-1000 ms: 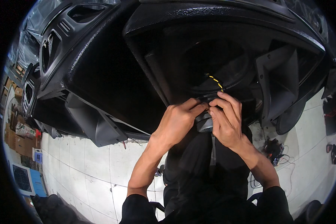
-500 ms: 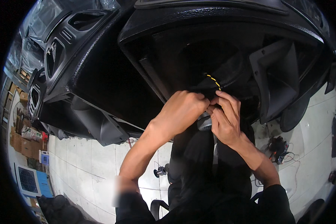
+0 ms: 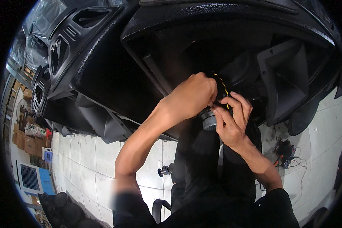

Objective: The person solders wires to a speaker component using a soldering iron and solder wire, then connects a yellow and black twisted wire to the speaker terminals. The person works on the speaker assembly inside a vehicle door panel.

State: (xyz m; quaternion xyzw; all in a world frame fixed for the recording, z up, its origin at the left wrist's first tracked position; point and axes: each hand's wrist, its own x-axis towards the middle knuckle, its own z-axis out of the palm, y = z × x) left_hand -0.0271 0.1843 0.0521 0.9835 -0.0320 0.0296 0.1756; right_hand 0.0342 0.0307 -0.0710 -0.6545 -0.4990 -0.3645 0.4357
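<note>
A yellow-and-black twisted wire point(image 3: 225, 88) hangs from the dark inside of a large black speaker cabinet point(image 3: 224, 17) and runs down to my right hand point(image 3: 232, 123). That hand's fingers are bent around the wire, with thumb and forefinger close together at its lower end. My left hand point(image 3: 193, 93) is closed in a pinch right beside those fingertips; what it grips is hidden. Just under both hands, above my lap, sits a grey round part like a speaker driver point(image 3: 209, 121), partly covered by my right hand.
A black horn flare point(image 3: 283, 81) sits at the cabinet's right side. More black cabinets point(image 3: 98, 76) stand on the left. On the tiled floor are a wire spool point(image 3: 164, 171) and, to the right, a tool with cables point(image 3: 285, 154). Boxes and a blue-white unit point(image 3: 36, 178) lie far left.
My left hand has risen slightly and turned, its fingers higher beside the wire. My right hand has shifted a little to the right. More of the grey round part shows.
</note>
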